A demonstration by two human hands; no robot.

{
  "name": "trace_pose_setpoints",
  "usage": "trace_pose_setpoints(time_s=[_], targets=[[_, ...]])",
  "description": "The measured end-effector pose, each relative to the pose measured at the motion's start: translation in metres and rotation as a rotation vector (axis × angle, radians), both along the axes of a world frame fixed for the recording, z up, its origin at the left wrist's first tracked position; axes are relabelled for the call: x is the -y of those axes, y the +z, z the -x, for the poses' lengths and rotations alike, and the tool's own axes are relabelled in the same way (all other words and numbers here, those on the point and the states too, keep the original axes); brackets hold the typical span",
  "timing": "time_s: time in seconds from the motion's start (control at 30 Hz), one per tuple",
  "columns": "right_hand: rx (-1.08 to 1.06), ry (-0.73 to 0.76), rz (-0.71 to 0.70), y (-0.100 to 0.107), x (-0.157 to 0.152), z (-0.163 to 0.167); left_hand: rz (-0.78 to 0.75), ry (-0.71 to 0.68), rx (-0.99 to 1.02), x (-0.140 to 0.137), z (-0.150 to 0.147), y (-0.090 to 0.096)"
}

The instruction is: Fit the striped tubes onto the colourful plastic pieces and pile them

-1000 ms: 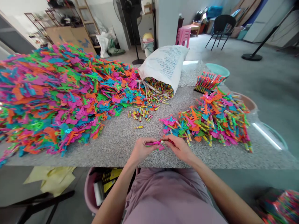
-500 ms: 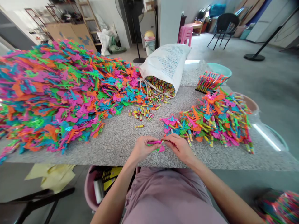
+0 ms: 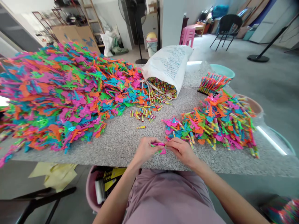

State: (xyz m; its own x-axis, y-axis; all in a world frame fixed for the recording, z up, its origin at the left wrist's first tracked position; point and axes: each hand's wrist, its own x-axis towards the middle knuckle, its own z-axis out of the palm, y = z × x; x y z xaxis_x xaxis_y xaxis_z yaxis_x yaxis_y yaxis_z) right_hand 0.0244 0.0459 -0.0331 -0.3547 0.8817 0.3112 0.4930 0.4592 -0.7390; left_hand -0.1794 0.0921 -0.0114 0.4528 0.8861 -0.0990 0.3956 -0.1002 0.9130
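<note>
My left hand (image 3: 146, 150) is closed on a pink plastic piece (image 3: 159, 144), with some green showing beside it and a pink flap hanging below. Against the right end of this piece, the fingertips of my right hand (image 3: 182, 151) are pinched together; what they grip is mostly hidden. Both hands are just above the front of the speckled stone table (image 3: 121, 140). Beyond them lies a single yellow printed tube (image 3: 141, 127), with a scatter of similar small tubes (image 3: 143, 113) behind it.
A large heap of bright plastic pieces (image 3: 70, 93) covers the table's left. An open white sack (image 3: 169, 63) spills tubes at the back. On the right are a pile of pieces joined to tubes (image 3: 217, 121) and an upright bunch (image 3: 212, 83). A pink tub (image 3: 91, 189) stands below.
The whole view has shifted slightly, so the table's contents appear a little further right. My hands stay together at the pink piece, with only small finger movement.
</note>
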Motion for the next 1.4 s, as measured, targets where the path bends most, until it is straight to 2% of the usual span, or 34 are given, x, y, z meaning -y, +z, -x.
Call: trace_pose_setpoints(time_s=[0.07, 0.1, 0.17, 0.2, 0.23, 0.27, 0.33, 0.4, 0.47, 0.53, 0.63, 0.7, 0.83, 0.9, 0.97, 1.03, 1.1, 1.13, 1.2, 1.3, 1.33, 1.4], targets=[[0.058, -0.140, -0.024, -0.001, -0.006, -0.013, -0.047, 0.057, -0.069, -0.019, 0.016, -0.009], [0.092, -0.247, -0.058, -0.001, -0.011, -0.021, -0.092, 0.148, -0.134, -0.033, 0.030, -0.014], [0.147, -0.469, -0.142, 0.000, -0.020, -0.039, -0.243, 0.453, -0.385, -0.061, 0.069, -0.023], [0.156, -0.552, -0.174, 0.001, -0.024, -0.046, -0.287, 0.653, -0.543, -0.074, 0.092, -0.027], [0.149, -0.607, -0.187, 0.002, -0.027, -0.050, -0.308, 0.839, -0.679, -0.084, 0.115, -0.031], [0.119, -0.636, -0.169, 0.003, -0.029, -0.052, -0.293, 0.951, -0.776, -0.091, 0.136, -0.035], [0.003, -0.612, -0.021, 0.002, -0.028, -0.044, -0.269, 1.035, -0.878, -0.094, 0.165, -0.044], [-0.136, -0.515, 0.195, -0.002, -0.025, -0.025, -0.295, 0.974, -0.881, -0.084, 0.174, -0.053], [-0.234, -0.401, 0.352, -0.008, -0.022, -0.001, -0.350, 0.895, -0.830, -0.067, 0.165, -0.062], [-0.282, -0.321, 0.408, -0.013, -0.019, 0.021, -0.371, 0.875, -0.743, -0.049, 0.147, -0.068], [-0.333, -0.215, 0.480, -0.018, -0.017, 0.041, -0.349, 0.927, -0.587, -0.031, 0.128, -0.073], [-0.377, -0.155, 0.587, -0.019, -0.015, 0.047, -0.308, 0.925, -0.547, -0.029, 0.126, -0.072], [-0.494, -0.082, 0.761, -0.017, -0.008, 0.051, -0.197, 0.822, -0.525, -0.038, 0.136, -0.065], [-0.564, -0.058, 0.808, -0.016, -0.005, 0.052, -0.197, 0.867, -0.371, -0.042, 0.137, -0.058], [-0.648, -0.035, 0.891, -0.014, -0.003, 0.055, -0.243, 0.979, -0.104, -0.042, 0.131, -0.049], [-0.721, -0.038, 0.956, -0.013, -0.003, 0.058, -0.223, 1.034, 0.208, -0.037, 0.116, -0.038], [-0.723, -0.069, 0.940, -0.009, -0.004, 0.061, -0.075, 0.960, 0.467, -0.028, 0.094, -0.026], [-0.688, -0.087, 0.888, -0.006, -0.006, 0.062, 0.023, 0.888, 0.559, -0.022, 0.081, -0.021], [-0.569, -0.122, 0.696, 0.001, -0.009, 0.063, 0.196, 0.747, 0.671, -0.008, 0.057, -0.012], [-0.401, -0.216, 0.323, 0.014, -0.013, 0.060, 0.329, 0.645, 0.723, 0.009, 0.027, -0.003], [-0.373, -0.247, 0.240, 0.017, -0.013, 0.058, 0.340, 0.630, 0.717, 0.012, 0.020, -0.001], [-0.353, -0.281, 0.174, 0.021, -0.012, 0.055, 0.334, 0.604, 0.675, 0.017, 0.012, 0.000]])
